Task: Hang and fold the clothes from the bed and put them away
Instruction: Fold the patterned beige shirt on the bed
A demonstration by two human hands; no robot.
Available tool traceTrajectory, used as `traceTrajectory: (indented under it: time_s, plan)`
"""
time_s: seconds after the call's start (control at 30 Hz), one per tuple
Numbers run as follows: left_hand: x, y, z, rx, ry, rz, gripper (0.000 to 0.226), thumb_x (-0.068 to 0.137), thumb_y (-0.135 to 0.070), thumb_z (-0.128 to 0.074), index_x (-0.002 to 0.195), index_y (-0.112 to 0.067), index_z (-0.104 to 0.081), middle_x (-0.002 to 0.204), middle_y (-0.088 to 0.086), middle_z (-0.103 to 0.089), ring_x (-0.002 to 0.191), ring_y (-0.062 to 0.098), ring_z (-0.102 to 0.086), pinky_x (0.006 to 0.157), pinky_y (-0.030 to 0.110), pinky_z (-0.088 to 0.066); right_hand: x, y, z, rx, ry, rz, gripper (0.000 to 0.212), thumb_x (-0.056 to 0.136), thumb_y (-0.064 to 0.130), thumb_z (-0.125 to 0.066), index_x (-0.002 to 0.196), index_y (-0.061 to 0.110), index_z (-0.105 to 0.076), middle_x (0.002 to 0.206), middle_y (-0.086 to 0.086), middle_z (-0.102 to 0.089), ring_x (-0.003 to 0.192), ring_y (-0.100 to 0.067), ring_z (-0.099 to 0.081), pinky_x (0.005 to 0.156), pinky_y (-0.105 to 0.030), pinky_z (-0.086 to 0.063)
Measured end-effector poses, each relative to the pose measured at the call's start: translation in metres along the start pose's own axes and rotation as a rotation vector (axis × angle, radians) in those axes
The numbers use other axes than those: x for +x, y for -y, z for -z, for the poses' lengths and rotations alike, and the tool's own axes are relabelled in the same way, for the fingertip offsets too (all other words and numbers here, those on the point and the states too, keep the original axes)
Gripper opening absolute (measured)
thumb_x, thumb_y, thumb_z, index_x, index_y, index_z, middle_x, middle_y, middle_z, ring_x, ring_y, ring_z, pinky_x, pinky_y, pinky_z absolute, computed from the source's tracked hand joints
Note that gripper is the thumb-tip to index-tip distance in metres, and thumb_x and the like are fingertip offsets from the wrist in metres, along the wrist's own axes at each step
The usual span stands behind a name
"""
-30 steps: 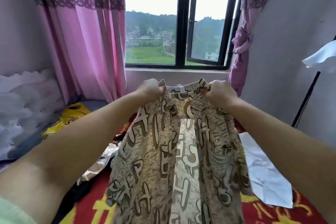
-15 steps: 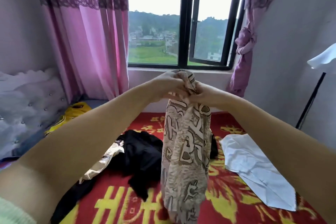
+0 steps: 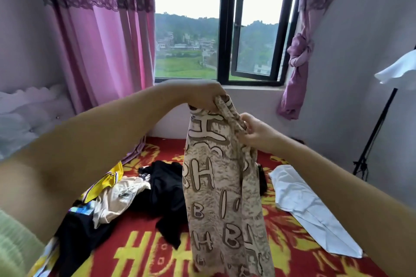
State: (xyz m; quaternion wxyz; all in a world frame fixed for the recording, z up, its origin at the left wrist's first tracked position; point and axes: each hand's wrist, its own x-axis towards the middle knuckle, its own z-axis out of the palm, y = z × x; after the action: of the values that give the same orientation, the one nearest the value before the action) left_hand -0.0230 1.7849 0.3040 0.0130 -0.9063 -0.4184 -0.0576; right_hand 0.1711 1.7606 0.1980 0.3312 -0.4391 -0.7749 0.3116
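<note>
Above the bed (image 3: 144, 258), both arms reach forward; the left hand (image 3: 200, 94) grips the top of the patterned shirt (image 3: 220, 191), fingers curled round the bunched cloth. At four o'clock from it, the right hand (image 3: 256, 130) pinches the shirt's edge.

A single wide-angle head view looks forward and slightly down from the person's own height, over both outstretched forearms, across the bed (image 3: 144, 254) toward the window (image 3: 221, 29) in the far wall. Arms sit nearest; edges bend with lens distortion.
</note>
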Motion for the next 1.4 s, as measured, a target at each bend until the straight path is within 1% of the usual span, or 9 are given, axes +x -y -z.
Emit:
traceTrajectory:
  time_s: [0.2, 0.47, 0.77, 0.9, 1.0, 1.07, 1.13, 1.27, 1.4]
  plan:
    - [-0.006, 0.008, 0.024, -0.087, -0.116, 0.013, 0.019, 0.087, 0.005, -0.053, 0.095, -0.011, -0.059, 0.071, -0.01, -0.052, 0.061, -0.001, -0.047, 0.054, 0.005, -0.04, -0.03, -0.08, -0.036, 0.105, 0.114, -0.255, 0.003, 0.086, 0.016, -0.069, 0.087, 0.017, -0.071, 0.082, 0.007, -0.07, 0.076, -0.006, -0.062, 0.073, -0.022, -0.052]
    - [-0.018, 0.034, 0.027, 0.059, -0.165, 0.09, 0.021, 0.089, 0.006, -0.047, 0.104, 0.003, -0.062, 0.086, 0.005, -0.06, 0.076, 0.018, -0.055, 0.077, 0.023, -0.045, -0.027, -0.101, -0.044, -0.393, -0.023, -0.389, 0.04, 0.092, 0.046, -0.052, 0.067, 0.016, -0.06, 0.065, 0.005, -0.06, 0.063, -0.02, -0.056, 0.051, -0.026, -0.037]
    - [-0.028, 0.059, 0.011, 0.061, -0.274, 0.073, 0.027, 0.087, 0.01, -0.052, 0.108, 0.001, -0.066, 0.1, 0.016, -0.069, 0.095, 0.031, -0.064, 0.088, 0.04, -0.05, -0.063, -0.037, -0.117, -0.524, 0.597, -0.237, 0.042, 0.1, 0.029, -0.044, 0.063, 0.011, -0.046, 0.056, 0.003, -0.045, 0.039, -0.007, -0.041, 0.038, -0.019, -0.035]
    - [-0.035, 0.063, 0.008, 0.04, -0.247, 0.034, 0.028, 0.086, 0.01, -0.055, 0.108, 0.0, -0.067, 0.097, 0.013, -0.069, 0.09, 0.028, -0.064, 0.088, 0.041, -0.05, -0.057, -0.042, -0.115, -0.513, 0.594, -0.313, 0.034, 0.102, 0.029, -0.038, 0.074, 0.011, -0.042, 0.086, -0.008, -0.055, 0.053, -0.013, -0.048, 0.043, -0.014, -0.034]
    - [-0.037, 0.062, 0.012, 0.001, -0.251, 0.034, 0.027, 0.086, 0.008, -0.056, 0.109, -0.001, -0.067, 0.095, 0.01, -0.069, 0.084, 0.021, -0.061, 0.087, 0.036, -0.051, -0.045, -0.052, -0.128, -0.447, 0.577, -0.425, 0.029, 0.104, 0.034, -0.032, 0.096, 0.019, -0.055, 0.119, -0.032, -0.042, 0.1, -0.019, -0.066, 0.089, -0.03, -0.049]
    - [-0.038, 0.061, 0.017, -0.051, -0.242, 0.049, 0.03, 0.085, 0.01, -0.056, 0.11, -0.001, -0.067, 0.098, 0.012, -0.069, 0.086, 0.022, -0.062, 0.086, 0.036, -0.051, -0.035, -0.057, -0.148, -0.38, 0.455, -0.471, 0.049, 0.102, 0.039, -0.035, 0.145, 0.015, -0.032, 0.153, -0.028, -0.011, 0.139, -0.042, -0.028, 0.111, -0.045, -0.033]
    - [-0.039, 0.063, 0.023, -0.076, -0.222, 0.072, 0.032, 0.084, 0.011, -0.055, 0.111, -0.002, -0.067, 0.098, 0.012, -0.069, 0.088, 0.026, -0.064, 0.084, 0.036, -0.052, -0.027, -0.062, -0.161, -0.193, 0.217, -0.457, 0.067, 0.099, 0.04, -0.044, 0.153, 0.02, -0.011, 0.158, -0.011, -0.011, 0.143, -0.039, -0.02, 0.112, -0.05, -0.03]
    - [-0.048, 0.08, 0.027, -0.027, -0.2, 0.133, 0.029, 0.085, 0.006, -0.057, 0.112, -0.003, -0.066, 0.096, 0.013, -0.07, 0.084, 0.026, -0.066, 0.078, 0.035, -0.053, -0.021, -0.082, -0.136, -0.209, -0.054, -0.286, 0.023, 0.094, 0.019, -0.047, 0.099, 0.005, -0.065, 0.103, -0.009, -0.066, 0.099, -0.029, -0.062, 0.077, -0.029, -0.051]
    - [-0.057, 0.105, 0.019, -0.018, -0.24, 0.225, 0.028, 0.085, 0.0, -0.062, 0.113, -0.002, -0.066, 0.099, 0.016, -0.069, 0.087, 0.028, -0.064, 0.084, 0.035, -0.05, -0.023, -0.095, -0.09, -0.279, -0.218, -0.184, 0.041, 0.097, 0.022, -0.048, 0.057, 0.019, -0.046, 0.061, 0.009, -0.052, 0.06, -0.018, -0.052, 0.049, -0.019, -0.033]
